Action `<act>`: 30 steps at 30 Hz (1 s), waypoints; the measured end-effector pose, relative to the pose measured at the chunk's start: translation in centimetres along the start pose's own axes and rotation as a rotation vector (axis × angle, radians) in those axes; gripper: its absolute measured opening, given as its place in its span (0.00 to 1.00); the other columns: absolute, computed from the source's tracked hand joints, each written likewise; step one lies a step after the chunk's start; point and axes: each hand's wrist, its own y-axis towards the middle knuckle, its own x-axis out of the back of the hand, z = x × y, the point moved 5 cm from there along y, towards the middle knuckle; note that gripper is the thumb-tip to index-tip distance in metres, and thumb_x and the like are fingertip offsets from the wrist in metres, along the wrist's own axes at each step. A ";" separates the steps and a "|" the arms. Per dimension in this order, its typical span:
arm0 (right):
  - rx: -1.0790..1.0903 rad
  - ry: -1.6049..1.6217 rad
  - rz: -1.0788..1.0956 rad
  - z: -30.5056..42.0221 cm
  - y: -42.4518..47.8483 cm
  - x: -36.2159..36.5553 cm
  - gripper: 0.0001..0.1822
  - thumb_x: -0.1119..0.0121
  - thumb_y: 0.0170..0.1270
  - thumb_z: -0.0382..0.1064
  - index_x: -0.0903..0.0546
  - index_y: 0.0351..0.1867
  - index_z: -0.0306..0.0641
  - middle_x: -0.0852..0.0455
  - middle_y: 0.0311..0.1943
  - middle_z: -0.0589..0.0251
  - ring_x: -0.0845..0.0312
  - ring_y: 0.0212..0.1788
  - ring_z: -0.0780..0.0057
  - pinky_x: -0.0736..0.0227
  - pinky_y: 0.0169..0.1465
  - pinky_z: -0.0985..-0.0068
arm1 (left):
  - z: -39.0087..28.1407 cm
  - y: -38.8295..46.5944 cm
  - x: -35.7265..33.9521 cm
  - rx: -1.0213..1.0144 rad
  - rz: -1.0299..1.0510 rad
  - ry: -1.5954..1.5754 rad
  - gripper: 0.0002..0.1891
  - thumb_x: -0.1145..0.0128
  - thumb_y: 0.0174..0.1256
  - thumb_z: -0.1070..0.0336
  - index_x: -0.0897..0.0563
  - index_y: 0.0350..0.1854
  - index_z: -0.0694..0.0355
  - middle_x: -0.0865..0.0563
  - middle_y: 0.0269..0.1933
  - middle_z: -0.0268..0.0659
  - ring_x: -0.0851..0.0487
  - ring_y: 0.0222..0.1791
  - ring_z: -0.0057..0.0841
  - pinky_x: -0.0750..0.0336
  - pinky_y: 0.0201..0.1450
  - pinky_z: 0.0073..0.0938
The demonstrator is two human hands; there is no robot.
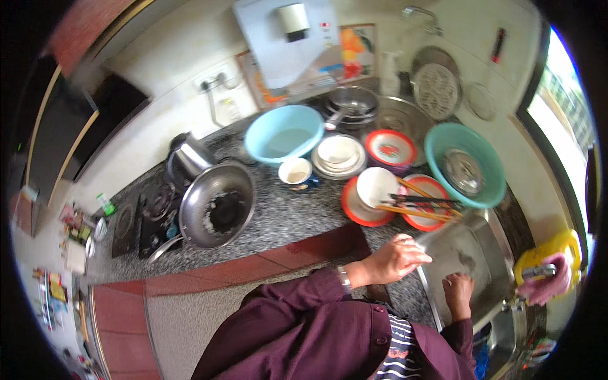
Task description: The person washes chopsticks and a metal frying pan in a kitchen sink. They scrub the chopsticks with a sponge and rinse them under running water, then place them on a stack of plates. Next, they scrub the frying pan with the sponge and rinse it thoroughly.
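My left hand (395, 259), a wristwatch (344, 278) above it on the arm, hovers over the near-left rim of a steel sink (444, 256). Its fingers are bent and close together; blur hides whether anything is between them. Over the same basin, my right hand (459, 293) is curled, its palm turned out of sight. No object shows in either hand. Just beyond the left hand are a white bowl (376, 186) on a red-rimmed plate (349, 209) and a second red-rimmed plate (422, 222). Several chopsticks (418, 211) lie across that second plate.
A green basin (491, 173) holding a metal lid (463, 172) tilts behind the sink. Along the granite counter (285, 213) are a blue basin (285, 137), stacked white dishes (339, 152), a mug (295, 172) and a wok (218, 206). A pink cloth (551, 280) hangs at right.
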 end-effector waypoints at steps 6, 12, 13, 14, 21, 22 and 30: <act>0.155 0.937 0.213 20.2 10.2 6.0 0.11 0.39 0.59 0.32 0.19 0.44 0.35 0.16 0.37 0.53 0.18 0.40 0.63 0.24 0.45 0.71 | 4.1 -14.7 20.6 0.478 -0.610 0.149 0.07 0.46 0.66 0.70 0.18 0.44 0.61 0.15 0.43 0.37 0.17 0.43 0.29 0.25 0.48 0.27; 0.900 0.762 0.253 42.1 17.2 6.1 0.26 0.37 0.57 0.37 0.28 0.58 0.38 0.25 0.54 0.51 0.29 0.55 0.51 0.32 0.58 0.63 | 8.5 -34.2 34.6 0.878 -0.799 0.901 0.12 0.43 0.58 0.69 0.21 0.45 0.62 0.18 0.42 0.45 0.20 0.44 0.42 0.27 0.48 0.39; 0.923 0.699 0.231 44.4 18.0 4.9 0.28 0.37 0.56 0.38 0.30 0.59 0.37 0.27 0.56 0.49 0.31 0.57 0.51 0.34 0.60 0.62 | 8.9 -36.6 35.7 0.973 -0.743 1.021 0.15 0.41 0.57 0.68 0.22 0.47 0.63 0.19 0.44 0.46 0.22 0.47 0.43 0.28 0.49 0.40; 0.947 0.637 0.207 46.6 18.7 3.9 0.30 0.36 0.55 0.38 0.32 0.60 0.37 0.29 0.58 0.48 0.33 0.59 0.50 0.35 0.61 0.61 | 9.5 -39.0 36.4 1.179 -0.701 1.098 0.19 0.39 0.55 0.64 0.24 0.49 0.64 0.22 0.49 0.49 0.24 0.51 0.47 0.29 0.52 0.41; 0.417 0.779 -0.019 53.7 21.8 -3.0 0.40 0.29 0.47 0.41 0.36 0.60 0.31 0.34 0.55 0.41 0.39 0.58 0.45 0.41 0.63 0.59 | 8.8 -49.3 37.5 1.458 -0.670 0.880 0.31 0.41 0.59 0.61 0.37 0.61 0.69 0.23 0.50 0.57 0.20 0.46 0.50 0.23 0.46 0.42; 0.361 0.693 -0.113 53.6 22.2 -3.8 0.42 0.28 0.45 0.42 0.37 0.61 0.31 0.35 0.55 0.41 0.40 0.58 0.46 0.42 0.63 0.59 | 7.6 -48.1 37.5 1.448 -0.614 0.791 0.30 0.42 0.60 0.63 0.37 0.60 0.73 0.19 0.42 0.57 0.18 0.42 0.49 0.23 0.45 0.43; -0.235 1.138 0.394 48.6 24.7 -13.5 0.32 0.34 0.49 0.35 0.32 0.56 0.27 0.25 0.47 0.45 0.24 0.45 0.53 0.25 0.46 0.61 | 5.7 -48.2 33.3 1.332 -0.960 -0.590 0.15 0.40 0.62 0.63 0.25 0.45 0.66 0.16 0.36 0.39 0.16 0.31 0.23 0.20 0.31 0.27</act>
